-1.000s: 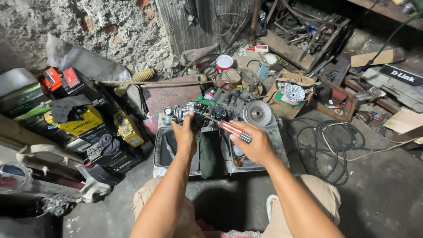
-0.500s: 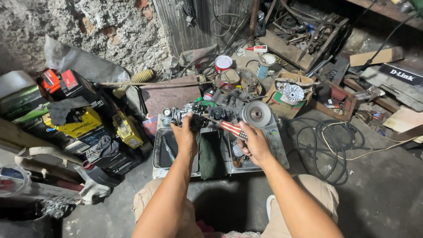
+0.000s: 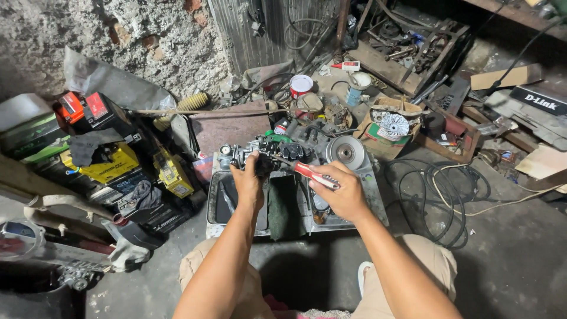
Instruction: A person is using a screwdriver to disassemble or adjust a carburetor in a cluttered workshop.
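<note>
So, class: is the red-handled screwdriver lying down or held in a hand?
Held. The right hand grips the red-handled screwdriver, its shaft pointing at the engine part that the left hand steadies.

screwdriver handle (image 3: 316,175): red, white stripes | batteries (image 3: 109,165): yellow

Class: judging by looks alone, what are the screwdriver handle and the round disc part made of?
Screwdriver handle: probably plastic, glossy red with pale stripes. Round disc part: bare metal by its grey, dull shine and machined centre hub, likely steel or aluminium.
</note>
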